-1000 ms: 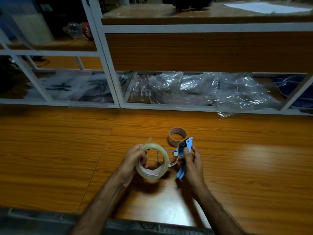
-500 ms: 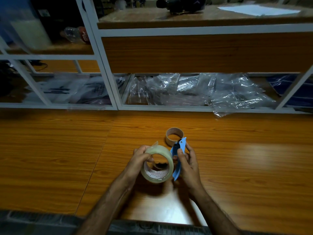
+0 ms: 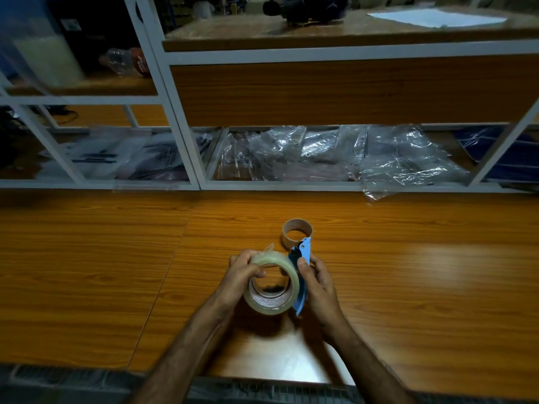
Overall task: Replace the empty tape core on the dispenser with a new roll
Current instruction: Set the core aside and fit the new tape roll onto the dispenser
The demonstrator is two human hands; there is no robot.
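Note:
My left hand [image 3: 239, 272] grips a full roll of clear tape [image 3: 272, 298] by its rim, thumb inside the hole. The roll is pressed side-on against the blue tape dispenser [image 3: 302, 255], which my right hand [image 3: 318, 282] holds upright by its handle. The dispenser's wheel is hidden behind the roll. A loose flap of tape sticks up from the roll's top. The empty brown cardboard core [image 3: 297, 232] stands on the wooden table [image 3: 408, 272] just beyond the dispenser, touching nothing I hold.
A white-framed shelf unit [image 3: 186, 158] runs along the table's far edge, its lower bay stuffed with crumpled clear plastic bags [image 3: 364, 158]. One bag spills slightly onto the table at the right. A dark mat [image 3: 73, 380] lies along the near edge.
The tape roll has moved right, closing the gap onto the dispenser; its wire wheel frame, visible a second ago, is now covered. Both hands stayed above the same spot.

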